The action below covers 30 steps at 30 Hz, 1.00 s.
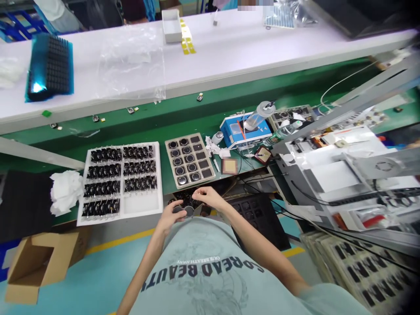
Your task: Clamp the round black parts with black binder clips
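Close to my body, below the front edge of the green bench, my left hand [171, 215] has its thumb and fingers around a small round dark part [179, 210]. Just to its right, my right hand [206, 197] has thumb and index finger pinched together; what they hold, if anything, is too small to name. Above the hands lies a beige compartment tray [212, 176] with round black-ringed parts in its left columns and dark inserts at the right. Further left, a white foam tray [141, 204] holds rows of black parts, with one bare compartment at lower right.
A blue box [232, 139], a small bottle [217, 138] and crumpled tissue stand right of the beige tray. White-grey equipment [308, 175] fills the right side. A raised white shelf [131, 65] crosses behind. An open cardboard box [46, 258] sits at lower left.
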Tool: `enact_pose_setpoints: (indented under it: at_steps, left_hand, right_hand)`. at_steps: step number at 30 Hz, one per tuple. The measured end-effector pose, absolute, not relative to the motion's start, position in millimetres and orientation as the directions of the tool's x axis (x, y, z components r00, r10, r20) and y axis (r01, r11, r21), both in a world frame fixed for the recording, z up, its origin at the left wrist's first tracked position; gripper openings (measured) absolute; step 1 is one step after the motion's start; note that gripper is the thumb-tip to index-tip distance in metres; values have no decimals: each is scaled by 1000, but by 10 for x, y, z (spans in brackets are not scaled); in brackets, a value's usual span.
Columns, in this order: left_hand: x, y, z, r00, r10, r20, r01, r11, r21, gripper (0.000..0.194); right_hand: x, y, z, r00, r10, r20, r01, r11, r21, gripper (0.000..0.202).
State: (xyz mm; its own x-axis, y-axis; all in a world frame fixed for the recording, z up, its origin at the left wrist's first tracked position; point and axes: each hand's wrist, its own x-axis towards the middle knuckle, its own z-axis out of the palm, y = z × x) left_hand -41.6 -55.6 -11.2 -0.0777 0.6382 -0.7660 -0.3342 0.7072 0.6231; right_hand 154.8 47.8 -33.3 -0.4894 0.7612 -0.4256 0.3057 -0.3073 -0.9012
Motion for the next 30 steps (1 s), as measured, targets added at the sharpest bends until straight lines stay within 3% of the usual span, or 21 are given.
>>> enact_pose_setpoints:
  at_steps: [3,6,9,13,16,19,22,24,27,30]
  left_hand:
    - [-482,-558,-170,-124,559,-820,-559,643,523,36]
    - [-299,-364,-239,-32,492,-870,-680,627,380,19]
    - [74,-68,-315,148,447,-882,-667,704,245,10]
    - [624,324,-462,277,432,-858,-516,821,246,12]
    - [1000,620,-630,222,389,-894,-424,864,271,9]
    - [1359,932,-848,147,331,-932,-399,882,250,18]
    - [1682,1217,-1065,90,302,-949,-408,881,242,25]
    - [1846,1358,-1179,52,293,-955,-424,872,244,22]
    - [1972,1462,-1276,28,277,-961,-444,865,236,21]
    - [1937,1435,-1272,24,274,-961,-469,852,231,24]
  right_hand:
    - [1548,405,-569,-431,813,-392,364,-241,-900,59]
    - [1656,311,-665,-493,809,-320,190,-259,-947,81]
    - [1876,227,-681,-485,832,-270,-26,-323,-946,72]
    - [2291,239,-782,-205,927,-313,-138,-344,-929,54]
    - [2669,394,-883,56,932,-358,89,-361,-928,37]
    - [3036,605,-953,252,886,-388,477,-463,-747,25]
    - [3330,724,-1036,363,858,-364,577,-514,-635,32]
    - [3485,706,-1111,364,858,-362,473,-505,-722,36]
    - [3664,588,-1211,305,866,-396,169,-459,-872,41]
    - [3750,511,-1249,233,879,-415,-18,-423,-906,47]
